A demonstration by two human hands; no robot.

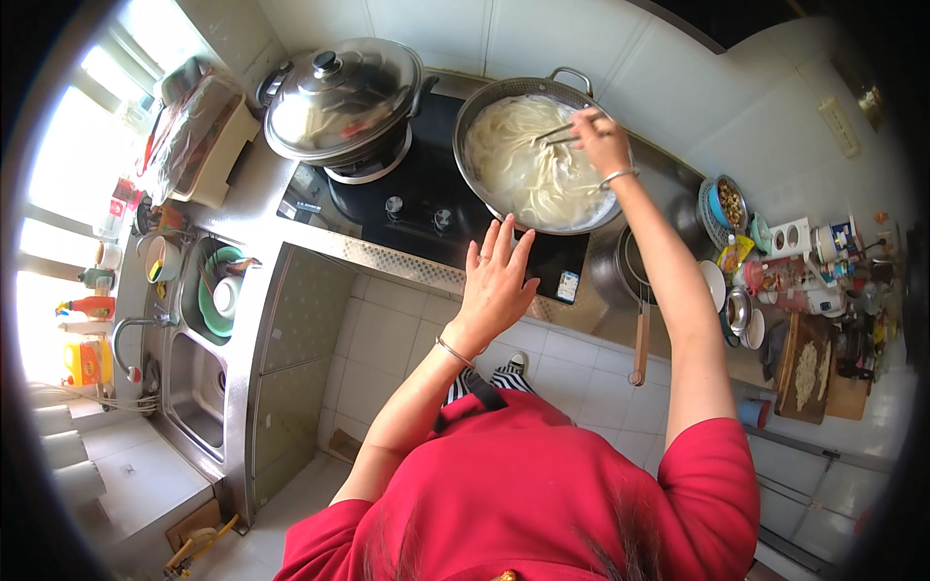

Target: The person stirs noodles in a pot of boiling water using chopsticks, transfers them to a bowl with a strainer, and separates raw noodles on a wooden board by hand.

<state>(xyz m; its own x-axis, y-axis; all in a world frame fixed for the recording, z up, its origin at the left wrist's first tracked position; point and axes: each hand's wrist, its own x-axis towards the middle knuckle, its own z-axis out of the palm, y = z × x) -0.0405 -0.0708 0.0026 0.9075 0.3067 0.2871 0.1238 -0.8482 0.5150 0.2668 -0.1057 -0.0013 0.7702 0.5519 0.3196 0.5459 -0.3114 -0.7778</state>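
Note:
A wide metal wok (465,163) full of noodles (534,171) in cloudy liquid stands on the right side of a black gas stove (407,218). My right hand (600,141) is closed around a pair of chopsticks (558,135), whose tips reach into the noodles from the right. Held palm down with its fingers spread, my left hand (500,279) is at the wok's near rim and grips nothing. Whether its fingertips touch the rim I cannot tell.
A lidded steamer pot (341,109) occupies the left burner. Right of the wok, a strainer with a wooden handle (641,341) lies on a pot (614,272). Bowls, jars and a cutting board (805,370) crowd the right counter. A sink (196,392) is at left.

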